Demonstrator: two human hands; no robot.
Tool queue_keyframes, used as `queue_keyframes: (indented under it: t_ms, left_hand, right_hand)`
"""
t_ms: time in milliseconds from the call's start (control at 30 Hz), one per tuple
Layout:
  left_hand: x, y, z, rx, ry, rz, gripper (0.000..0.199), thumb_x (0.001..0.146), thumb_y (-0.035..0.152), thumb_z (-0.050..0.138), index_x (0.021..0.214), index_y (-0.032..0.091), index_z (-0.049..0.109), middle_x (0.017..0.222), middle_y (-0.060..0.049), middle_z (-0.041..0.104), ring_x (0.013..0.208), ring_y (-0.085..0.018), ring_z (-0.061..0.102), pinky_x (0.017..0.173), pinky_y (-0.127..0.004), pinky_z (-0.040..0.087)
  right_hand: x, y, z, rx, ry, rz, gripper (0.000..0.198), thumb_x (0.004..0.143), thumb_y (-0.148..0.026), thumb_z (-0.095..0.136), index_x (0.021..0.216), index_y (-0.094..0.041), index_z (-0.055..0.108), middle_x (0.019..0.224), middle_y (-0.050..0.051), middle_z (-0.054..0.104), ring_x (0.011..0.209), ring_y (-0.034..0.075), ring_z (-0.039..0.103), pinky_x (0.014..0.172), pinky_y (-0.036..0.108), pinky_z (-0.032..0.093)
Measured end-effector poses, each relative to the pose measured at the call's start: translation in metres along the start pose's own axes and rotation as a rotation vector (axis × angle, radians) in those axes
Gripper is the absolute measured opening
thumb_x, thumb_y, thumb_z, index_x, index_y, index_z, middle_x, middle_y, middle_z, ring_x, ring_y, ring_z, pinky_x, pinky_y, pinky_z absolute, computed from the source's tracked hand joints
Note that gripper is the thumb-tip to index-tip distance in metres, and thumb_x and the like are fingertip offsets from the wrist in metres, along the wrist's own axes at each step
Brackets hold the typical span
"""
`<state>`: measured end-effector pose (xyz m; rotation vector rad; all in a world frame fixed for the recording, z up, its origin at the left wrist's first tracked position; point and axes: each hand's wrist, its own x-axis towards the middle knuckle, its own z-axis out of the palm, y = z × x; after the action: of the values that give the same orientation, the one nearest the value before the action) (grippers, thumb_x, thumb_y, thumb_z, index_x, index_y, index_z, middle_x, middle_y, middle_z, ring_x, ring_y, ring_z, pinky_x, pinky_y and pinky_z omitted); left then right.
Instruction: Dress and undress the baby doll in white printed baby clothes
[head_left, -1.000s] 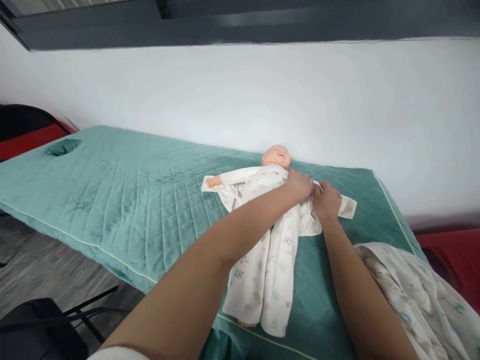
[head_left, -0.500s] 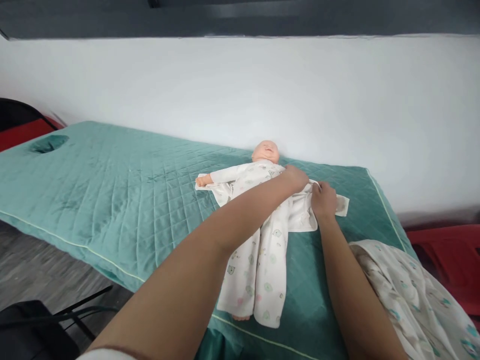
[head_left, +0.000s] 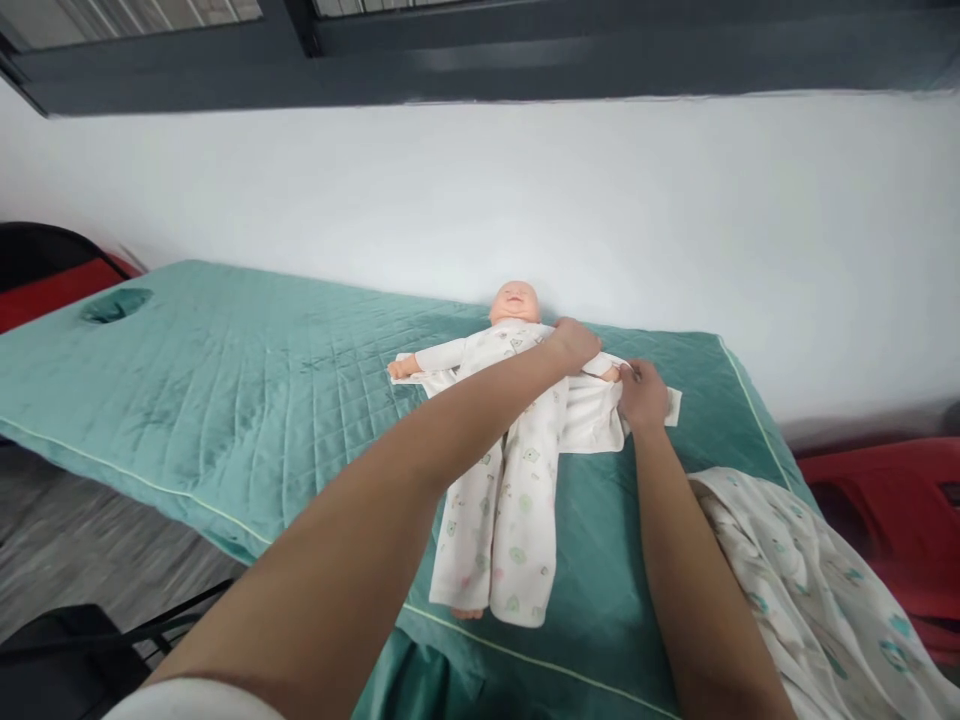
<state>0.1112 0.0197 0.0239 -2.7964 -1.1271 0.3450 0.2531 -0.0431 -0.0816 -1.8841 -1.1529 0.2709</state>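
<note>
1. Doll (head_left: 491, 348) lies face up at the centre of the head view, on the green bed (head_left: 262, 400), its head toward the wall (head_left: 480, 200) and its trousers (head_left: 525, 490) reaching toward the bottom of the frame.

2. The left hand (head_left: 577, 343) lies over the doll's upper arm, right of centre. Its fingers are mostly out of sight, so I cannot tell whether it grips the arm or only presses on it. A light, steady touch near the shoulder would probably serve best, so that the body does not slide.

3. The right hand (head_left: 643, 395), a little lower and farther right, has thumb and fingers pinched on white cloth (head_left: 592, 415) beside the doll's small hand (head_left: 611, 374). Whether the small hand is caught too, I cannot tell.

4. It seems wise to pinch cloth alone and keep the small fingers out of the pinch, since they could snag.

5. The cloth spreads beneath the arm, with its cuff (head_left: 674, 407) showing beyond the right hand. Small pulls along the line of the arm should crease it less than one sideways tug.

6. The blanket (head_left: 817, 590), heaped at lower right, lies near the right forearm; keeping the elbow off it would avoid dragging it.
</note>
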Motion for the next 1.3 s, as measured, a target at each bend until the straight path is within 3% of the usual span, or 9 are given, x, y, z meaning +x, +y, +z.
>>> queue_keyframes:
  t_ms: [400, 567, 733, 867, 1067, 1200, 1300]
  left_hand:
    - [-0.024, -0.029, -0.006, 0.154, 0.104, -0.014, 0.049, 0.085, 0.011, 0.061, 0.133, 0.013, 0.058, 0.125, -0.019, 0.068, 0.114, -0.033, 0.065, 0.084, -0.039, 0.046]
    - [-0.027, -0.023, 0.002, 0.139, 0.121, 0.041, 0.047, 0.085, 0.011, 0.059, 0.132, 0.012, 0.056, 0.121, -0.019, 0.069, 0.109, -0.033, 0.067, 0.08, -0.038, 0.046]
    - [-0.021, -0.01, 0.003, 0.103, 0.082, 0.073, 0.047, 0.087, 0.013, 0.059, 0.133, 0.011, 0.056, 0.121, -0.019, 0.069, 0.107, -0.033, 0.068, 0.078, -0.038, 0.048]
    - [-0.008, -0.001, 0.006, 0.042, 0.075, 0.083, 0.045, 0.087, 0.01, 0.059, 0.132, 0.009, 0.057, 0.123, -0.02, 0.068, 0.109, -0.032, 0.067, 0.082, -0.038, 0.049]
    - [-0.004, 0.008, 0.018, 0.006, 0.093, 0.11, 0.046, 0.088, 0.01, 0.056, 0.134, 0.009, 0.057, 0.133, -0.021, 0.061, 0.115, -0.035, 0.063, 0.085, -0.044, 0.05]
    - [-0.036, -0.014, 0.01, -0.081, 0.142, 0.14, 0.04, 0.09, 0.018, 0.058, 0.129, 0.009, 0.06, 0.133, -0.018, 0.061, 0.116, -0.034, 0.062, 0.089, -0.044, 0.051]
    - [-0.084, -0.05, 0.015, -0.33, 0.379, 0.031, 0.041, 0.095, 0.03, 0.055, 0.133, 0.016, 0.057, 0.136, -0.012, 0.062, 0.121, -0.028, 0.06, 0.093, -0.038, 0.051]
  right_hand:
    - [0.01, 0.014, 0.003, 0.376, 0.07, 0.002, 0.031, 0.078, -0.047, 0.064, 0.091, -0.02, 0.071, 0.092, 0.007, 0.073, 0.088, 0.024, 0.066, 0.09, 0.042, 0.051]
    - [0.015, 0.012, 0.0, 0.653, 0.077, 0.075, 0.032, 0.069, -0.044, 0.074, 0.087, -0.018, 0.069, 0.089, 0.006, 0.075, 0.08, 0.02, 0.07, 0.076, 0.037, 0.057]
    - [0.015, 0.005, -0.006, 1.05, 0.188, 0.209, 0.036, 0.061, -0.032, 0.082, 0.09, -0.02, 0.064, 0.093, 0.003, 0.075, 0.083, 0.016, 0.072, 0.07, 0.027, 0.056]
    - [0.014, 0.0, -0.005, 0.99, 0.3, 0.159, 0.027, 0.069, -0.031, 0.074, 0.09, -0.02, 0.062, 0.088, 0.001, 0.073, 0.081, 0.015, 0.071, 0.076, 0.03, 0.058]
    - [0.01, -0.005, -0.004, 0.76, 0.484, -0.072, 0.014, 0.078, -0.025, 0.058, 0.09, -0.02, 0.063, 0.091, 0.003, 0.071, 0.092, 0.019, 0.07, 0.097, 0.04, 0.054]
    - [-0.003, -0.009, -0.001, 0.528, 0.371, -0.221, 0.016, 0.084, -0.029, 0.055, 0.093, -0.02, 0.065, 0.094, 0.005, 0.071, 0.092, 0.02, 0.068, 0.092, 0.04, 0.054]
    - [-0.015, -0.015, 0.001, 0.421, 0.214, -0.257, 0.019, 0.085, -0.03, 0.055, 0.094, -0.021, 0.068, 0.096, 0.005, 0.071, 0.09, 0.02, 0.067, 0.085, 0.037, 0.055]
